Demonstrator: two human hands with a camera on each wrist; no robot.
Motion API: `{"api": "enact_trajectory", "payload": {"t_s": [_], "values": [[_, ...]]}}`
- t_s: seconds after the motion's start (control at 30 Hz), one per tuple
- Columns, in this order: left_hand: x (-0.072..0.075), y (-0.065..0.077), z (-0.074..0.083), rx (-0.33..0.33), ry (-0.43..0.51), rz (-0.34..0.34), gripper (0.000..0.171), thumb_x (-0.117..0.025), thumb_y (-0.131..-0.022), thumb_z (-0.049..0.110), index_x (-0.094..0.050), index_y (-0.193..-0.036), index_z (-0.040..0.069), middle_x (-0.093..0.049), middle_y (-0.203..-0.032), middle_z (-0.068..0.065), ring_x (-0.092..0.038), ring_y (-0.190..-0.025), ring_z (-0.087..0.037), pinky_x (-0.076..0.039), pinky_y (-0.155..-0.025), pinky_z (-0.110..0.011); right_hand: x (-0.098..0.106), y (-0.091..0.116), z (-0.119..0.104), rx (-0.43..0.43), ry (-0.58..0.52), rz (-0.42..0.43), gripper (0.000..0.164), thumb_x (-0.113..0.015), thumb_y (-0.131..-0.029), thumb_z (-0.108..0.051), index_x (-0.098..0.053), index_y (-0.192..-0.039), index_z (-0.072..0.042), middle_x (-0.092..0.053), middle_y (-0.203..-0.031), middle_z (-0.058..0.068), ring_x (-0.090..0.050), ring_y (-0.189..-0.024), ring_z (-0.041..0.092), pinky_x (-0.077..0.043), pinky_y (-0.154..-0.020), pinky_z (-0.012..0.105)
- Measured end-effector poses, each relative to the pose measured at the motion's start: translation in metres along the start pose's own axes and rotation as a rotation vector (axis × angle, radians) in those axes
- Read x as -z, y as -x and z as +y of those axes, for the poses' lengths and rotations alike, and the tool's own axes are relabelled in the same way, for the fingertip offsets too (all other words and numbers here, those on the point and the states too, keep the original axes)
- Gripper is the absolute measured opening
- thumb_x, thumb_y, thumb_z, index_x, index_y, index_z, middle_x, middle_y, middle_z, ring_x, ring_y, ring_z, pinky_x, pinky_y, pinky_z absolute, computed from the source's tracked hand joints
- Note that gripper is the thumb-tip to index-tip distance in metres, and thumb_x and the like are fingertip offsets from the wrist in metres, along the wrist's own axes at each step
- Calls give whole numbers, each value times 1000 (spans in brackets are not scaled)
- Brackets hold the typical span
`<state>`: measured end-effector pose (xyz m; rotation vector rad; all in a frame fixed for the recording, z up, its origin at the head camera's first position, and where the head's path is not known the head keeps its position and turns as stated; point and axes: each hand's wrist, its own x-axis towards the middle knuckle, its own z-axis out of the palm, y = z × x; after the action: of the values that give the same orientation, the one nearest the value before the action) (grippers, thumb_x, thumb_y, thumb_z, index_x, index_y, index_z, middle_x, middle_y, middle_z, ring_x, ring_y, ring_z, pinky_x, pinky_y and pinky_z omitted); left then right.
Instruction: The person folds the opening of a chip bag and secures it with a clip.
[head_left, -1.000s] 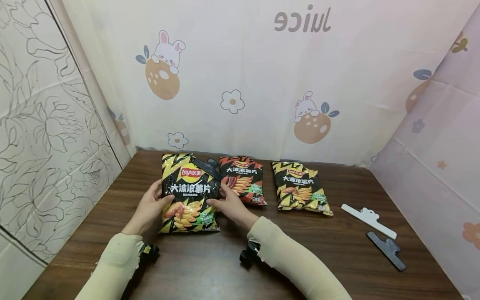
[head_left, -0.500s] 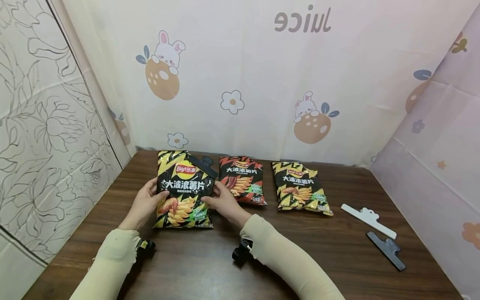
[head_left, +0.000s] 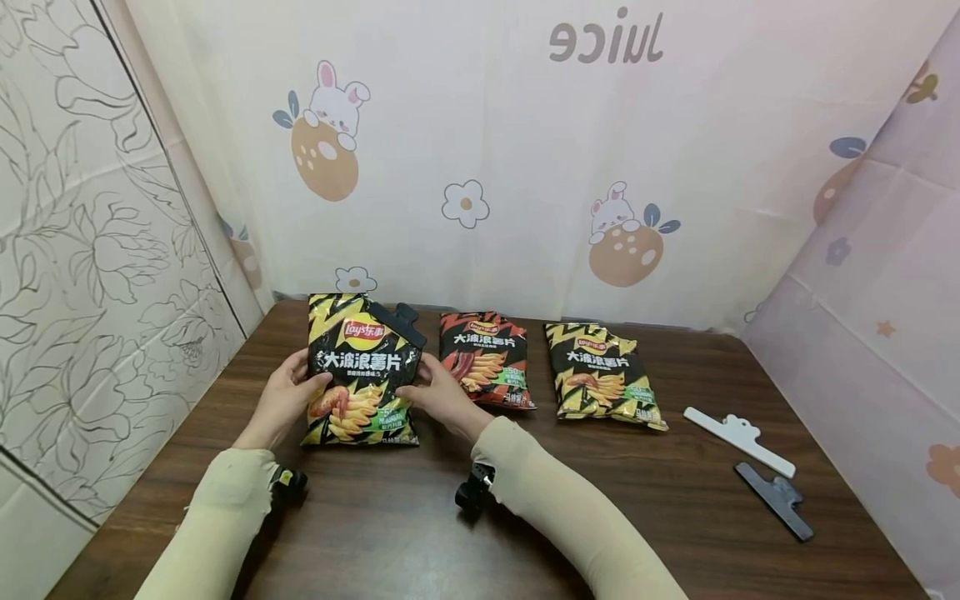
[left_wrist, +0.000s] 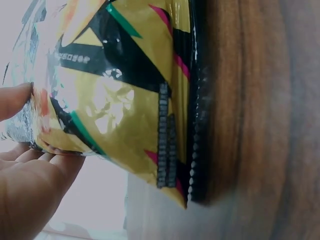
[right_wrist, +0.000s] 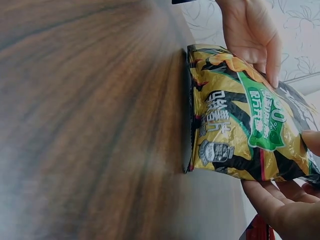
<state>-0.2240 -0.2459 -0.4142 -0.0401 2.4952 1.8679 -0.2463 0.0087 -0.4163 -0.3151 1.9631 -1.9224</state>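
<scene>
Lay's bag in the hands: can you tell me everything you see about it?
The yellow-and-black Lay's bag looks like shiny, crinkly plastic, with a red-and-yellow logo, white writing, pictured chips and a green patch. A black clip slants across its top right corner. It's roughly upright, front facing the head camera, bottom edge at or just above the brown table. The left grip and right grip hold its sides.

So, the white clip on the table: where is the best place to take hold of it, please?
Probably by the tab at the middle of the white clip, reached from above with the right hand, once free. The clip lies flat on the table, and the tab juts from its bar's far side. I would avoid the bar's right end: the dark clip lies close there.
</scene>
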Motion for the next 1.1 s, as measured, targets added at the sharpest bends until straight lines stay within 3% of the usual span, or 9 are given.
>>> {"api": "enact_trajectory", "payload": {"t_s": [0.17,0.27,0.47,0.7,0.8,0.93,1.1], "values": [[0,-4,3,2,11,12,69,-56,-101,26,-20,-156,7,-37,-154,-22,-45,-132,-27,-44,-82,-8,-1,-8,-3,-22,3,20,64,-65,-93,-3,-35,-148,-15,-55,-141,14,-63,-112,24,-54,-91,38],[0,-6,4,6,18,10,70,-55,-101,27,-18,-157,9,-33,-156,-22,-40,-137,-33,-43,-84,-10,-1,-13,-2,-25,24,37,65,-65,-92,-4,-35,-149,-15,-54,-141,12,-63,-110,23,-54,-90,38],[0,-11,1,20,-62,32,76,-55,-100,37,-14,-159,13,-37,-152,-24,-45,-132,-35,-43,-86,-20,-1,-19,-3,-28,69,52,65,-64,-94,-6,-33,-150,-16,-54,-142,12,-63,-110,24,-53,-91,41],[-1,-18,-2,43,-72,69,77,-55,-99,41,-13,-159,18,-45,-142,-29,-57,-114,-28,-48,-79,-22,0,-27,-4,-28,113,66,68,-64,-94,-9,-30,-152,-16,-48,-148,12,-59,-117,23,-51,-91,42],[-3,-20,-1,62,-55,79,76,-54,-99,40,-13,-159,20,-45,-140,-28,-58,-109,-24,-50,-78,-22,1,-32,-4,-31,106,65,66,-64,-94,-7,-31,-151,-15,-53,-143,13,-62,-109,24,-52,-91,46],[-4,-24,1,69,-60,87,75,-54,-100,40,-12,-159,20,-45,-142,-29,-56,-115,-30,-49,-81,-26,3,-35,-6,-39,157,82,63,-66,-92,-9,-36,-147,-14,-60,-125,13,-63,-99,22,-54,-87,45],[-5,-27,3,70,-74,94,75,-54,-100,40,-12,-159,22,-45,-143,-29,-55,-118,-33,-49,-84,-30,6,-38,-10,-72,196,92,58,-68,-92,-13,-40,-143,-14,-55,-112,12,-63,-100,23,-55,-88,44]]}}
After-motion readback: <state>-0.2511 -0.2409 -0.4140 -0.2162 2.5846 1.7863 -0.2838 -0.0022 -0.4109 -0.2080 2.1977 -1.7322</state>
